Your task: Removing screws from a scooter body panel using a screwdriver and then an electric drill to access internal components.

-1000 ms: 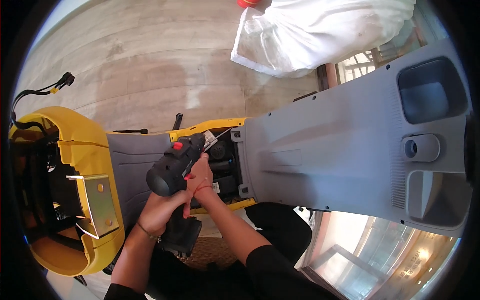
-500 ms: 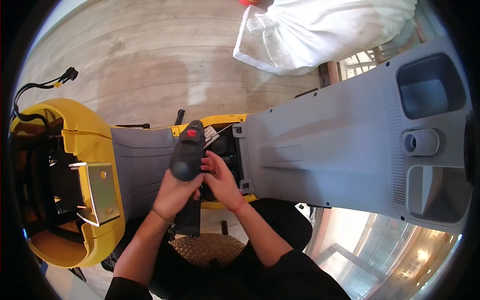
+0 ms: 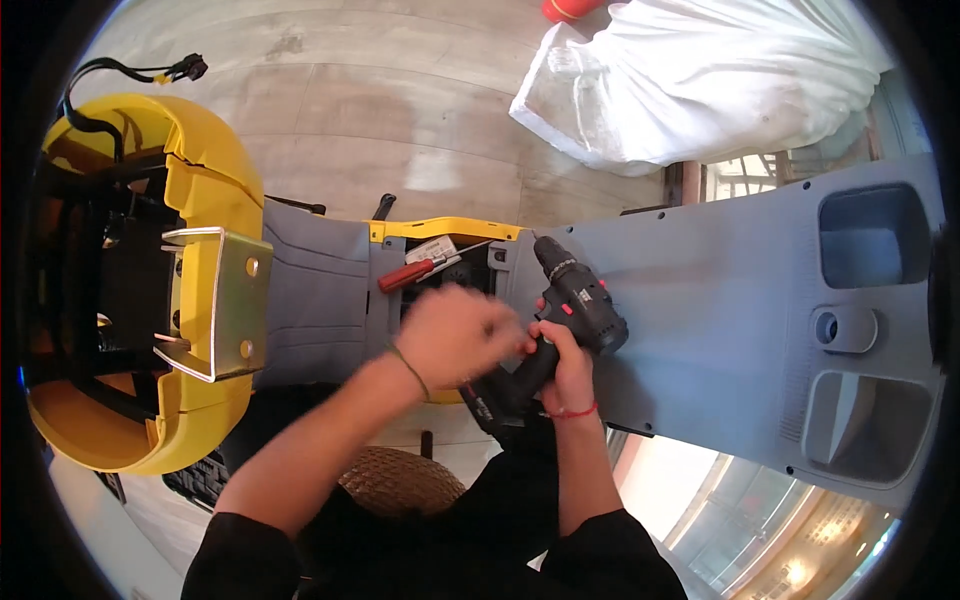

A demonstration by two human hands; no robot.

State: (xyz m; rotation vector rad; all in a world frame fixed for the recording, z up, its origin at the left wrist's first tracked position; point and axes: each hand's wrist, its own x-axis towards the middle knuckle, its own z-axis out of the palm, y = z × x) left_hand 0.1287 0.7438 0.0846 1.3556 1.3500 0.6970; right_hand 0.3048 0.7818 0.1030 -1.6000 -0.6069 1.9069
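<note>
My right hand [image 3: 566, 368] grips the handle of a black cordless drill [image 3: 588, 305] with red accents. Its chuck points up and away over the left end of the grey panel [image 3: 700, 300], and its battery base hangs near my lap. My left hand [image 3: 460, 335] hovers just left of the drill handle, over the opening in the yellow-edged body. Motion smears its fingers, so I cannot tell how they are closed. A screwdriver with a red handle [image 3: 408, 275] lies across the far side of that opening, beside a small white-labelled part [image 3: 432, 250].
On the left stands a yellow shell [image 3: 215, 150] with a metal bracket [image 3: 225, 310] and loose black cables [image 3: 130, 65]. A grey ribbed seat [image 3: 315, 290] adjoins it. White wrapping [image 3: 700, 80] covers something at the far right. Below lies a woven round seat [image 3: 395, 480].
The drill has passed from my left hand to my right and moved right, now tilted the other way. My left hand is off it. The red screwdriver handle has come into view.
</note>
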